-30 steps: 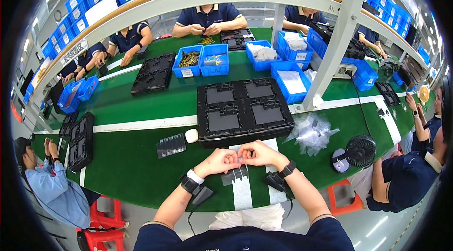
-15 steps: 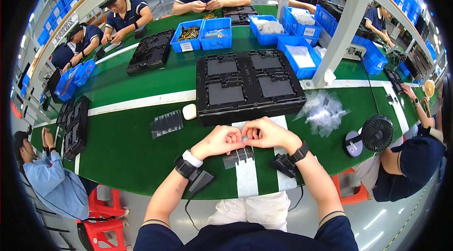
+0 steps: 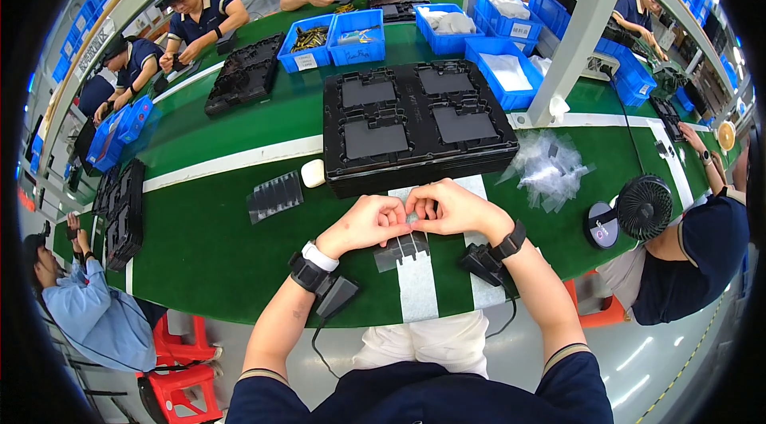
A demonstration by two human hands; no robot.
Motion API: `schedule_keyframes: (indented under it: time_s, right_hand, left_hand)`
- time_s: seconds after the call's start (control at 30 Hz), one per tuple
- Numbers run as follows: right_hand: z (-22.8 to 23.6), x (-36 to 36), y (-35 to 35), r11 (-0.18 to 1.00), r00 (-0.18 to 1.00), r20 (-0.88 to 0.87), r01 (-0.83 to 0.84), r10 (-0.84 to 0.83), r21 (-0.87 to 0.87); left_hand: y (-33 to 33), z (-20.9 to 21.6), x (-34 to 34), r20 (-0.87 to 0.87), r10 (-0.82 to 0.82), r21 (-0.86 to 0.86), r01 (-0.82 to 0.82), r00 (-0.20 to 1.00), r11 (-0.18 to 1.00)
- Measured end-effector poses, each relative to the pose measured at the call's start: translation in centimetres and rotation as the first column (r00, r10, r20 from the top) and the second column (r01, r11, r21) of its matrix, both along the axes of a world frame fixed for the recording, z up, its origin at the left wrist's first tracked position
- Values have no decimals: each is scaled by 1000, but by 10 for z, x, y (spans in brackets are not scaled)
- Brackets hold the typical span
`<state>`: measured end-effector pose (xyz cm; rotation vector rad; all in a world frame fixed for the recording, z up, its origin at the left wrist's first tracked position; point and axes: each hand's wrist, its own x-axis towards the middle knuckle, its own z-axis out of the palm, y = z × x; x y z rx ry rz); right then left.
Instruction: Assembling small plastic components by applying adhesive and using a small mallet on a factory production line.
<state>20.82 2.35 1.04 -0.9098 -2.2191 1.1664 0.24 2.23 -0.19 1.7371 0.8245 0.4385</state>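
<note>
My left hand (image 3: pixel 369 221) and my right hand (image 3: pixel 448 207) meet fingertip to fingertip over the green table, both closed in a pinch. A small pale grey bit (image 3: pixel 412 217) shows between the fingers; its kind is too small to make out. Just below my fingertips lies a clear film sheet with dark strips (image 3: pixel 400 252), partly over a white strip (image 3: pixel 419 296) on the table. In front of my hands stands a stack of black moulded trays (image 3: pixel 419 161), its top tray holding flat dark grey rectangular panels.
Left of the trays lie a clear strip sheet (image 3: pixel 275 197) and a white rounded block (image 3: pixel 313 173). To the right are a pile of clear film pieces (image 3: pixel 546 173) and a small black fan (image 3: pixel 643 207). Blue bins (image 3: pixel 357 38) line the back; several co-workers sit around.
The view has shifted slightly, so the trays and bins sit a little higher in it. My hands stay pinched together over the film sheet, with only slight finger movement.
</note>
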Motion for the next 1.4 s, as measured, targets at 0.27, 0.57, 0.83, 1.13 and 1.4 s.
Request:
schedule_keyframes:
  time_s: [0.27, 0.57, 0.83, 1.13, 1.4]
  right_hand:
    - [-5, 2, 1, 1000, 1000, -2, 8, -8, -9]
    - [0, 0, 6, 997, 998, -22, 55, -57, -55]
    - [-3, 0, 3, 996, 996, 12, 83, -83, -35]
    - [-2, -1, -1, 982, 989, 82, 111, -125, 155]
    - [1, -2, -1, 987, 986, 110, 116, -128, 109]
  left_hand:
    - [0, -2, 0, -1, 2, -13, -2, 1000, 1000]
    - [2, 4, 0, 9, 17, 25, -17, 1000, 1000]
    - [-4, 11, 2, -93, 102, 328, -66, 990, 943]
    - [-8, 16, 4, -173, 221, 431, -128, 960, 893]
    - [-6, 10, 1, -149, 189, 383, -119, 971, 916]
